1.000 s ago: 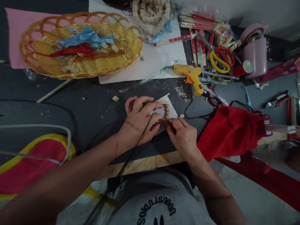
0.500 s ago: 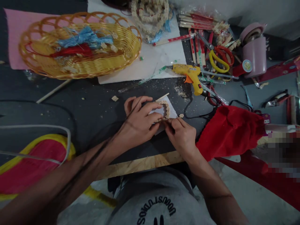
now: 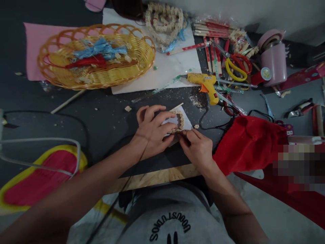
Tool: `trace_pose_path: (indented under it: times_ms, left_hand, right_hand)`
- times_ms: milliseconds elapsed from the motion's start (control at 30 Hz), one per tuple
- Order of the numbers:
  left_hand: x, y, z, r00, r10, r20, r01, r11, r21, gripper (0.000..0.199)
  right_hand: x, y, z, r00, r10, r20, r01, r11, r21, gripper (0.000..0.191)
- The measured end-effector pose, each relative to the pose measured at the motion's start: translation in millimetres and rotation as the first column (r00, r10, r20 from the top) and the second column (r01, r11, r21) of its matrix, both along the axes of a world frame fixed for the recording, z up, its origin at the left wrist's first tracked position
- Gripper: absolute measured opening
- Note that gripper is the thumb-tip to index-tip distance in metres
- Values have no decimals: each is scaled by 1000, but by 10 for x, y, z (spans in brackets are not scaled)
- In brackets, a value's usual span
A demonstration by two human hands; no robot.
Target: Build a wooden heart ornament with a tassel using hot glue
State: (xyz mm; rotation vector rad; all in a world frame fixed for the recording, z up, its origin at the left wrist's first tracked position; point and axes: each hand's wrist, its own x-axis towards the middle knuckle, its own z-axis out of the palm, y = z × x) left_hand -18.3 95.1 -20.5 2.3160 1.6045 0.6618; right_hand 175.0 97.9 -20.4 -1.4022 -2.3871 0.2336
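A ring of small beige pieces (image 3: pixel 181 119) lies on a white paper sheet (image 3: pixel 187 118) near the front of the dark table. My left hand (image 3: pixel 153 130) reaches over its left side, with curved fingers on the ring and the thumb near its lower edge. Close to the ring's lower right, my right hand (image 3: pixel 196 145) is closed in a pinch. What sits between its fingertips is too small and covered to make out. A thin pale stick (image 3: pixel 176 107) lies along the paper's upper edge.
Beyond the hands are a yellow glue gun (image 3: pixel 207 84), yellow-handled scissors (image 3: pixel 235 70) and a wicker basket (image 3: pixel 101 79) holding blue and red tassels. Red cloth (image 3: pixel 248 144) lies right of my right hand. A pink-and-yellow padded thing (image 3: pixel 45 176) is at the lower left.
The view has shifted slightly, so the basket and padded thing appear farther right. Both hands stay at the ring, with only slight finger movement.
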Motion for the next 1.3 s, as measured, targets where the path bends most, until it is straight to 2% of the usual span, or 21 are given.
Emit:
trace_pose_path:
  times_ms: [133, 233, 367, 467, 533, 700, 833, 933, 1100, 1300]
  left_hand:
    - [-52, 18, 83, 1000, -1, -26, 2, 1000, 31, 18]
    - [-114, 27, 197, 997, 48, -67, -44, 998, 48, 17]
    - [-193, -63, 363, 983, 120, -143, -111, 992, 68, 16]
    - [-216, -250, 444, 975, 49, -218, -39, 998, 52, 16]
    - [-214, -413, 465, 966, -39, -254, 48, 998, 32, 17]
    - [-169, -827, 410, 956, -97, -276, 73, 993, -95, 23]
    - [-54, -1034, 331, 940, -109, -322, 68, 988, -138, 36]
    - [91, -1064, 277, 917, -117, -382, 75, 990, -122, 41]
    - [284, -990, 174, 895, -31, -446, -6, 997, -83, 47]
    - [224, -929, 180, 900, -37, -435, 0, 996, -84, 44]
  right_hand:
    - [12, -5, 25, 997, -5, -78, -1, 996, -84, 17]
    - [48, -17, 58, 986, -5, -167, -18, 990, -139, 16]
    - [139, -61, 107, 974, 5, -226, -32, 992, -119, 16]
    - [244, -123, 135, 976, 16, -217, -40, 994, -106, 16]
    - [334, -167, 138, 975, 15, -220, -40, 993, -111, 15]
    - [578, -190, 50, 963, 63, -263, -85, 994, -71, 15]
    - [686, -102, -94, 960, 119, -253, -128, 992, -21, 17]
    - [720, -47, -174, 936, 118, -332, -130, 991, -15, 17]
    - [758, -46, -200, 912, 131, -388, -147, 989, -11, 15]
    - [764, -51, -187, 921, 123, -369, -136, 991, -11, 12]
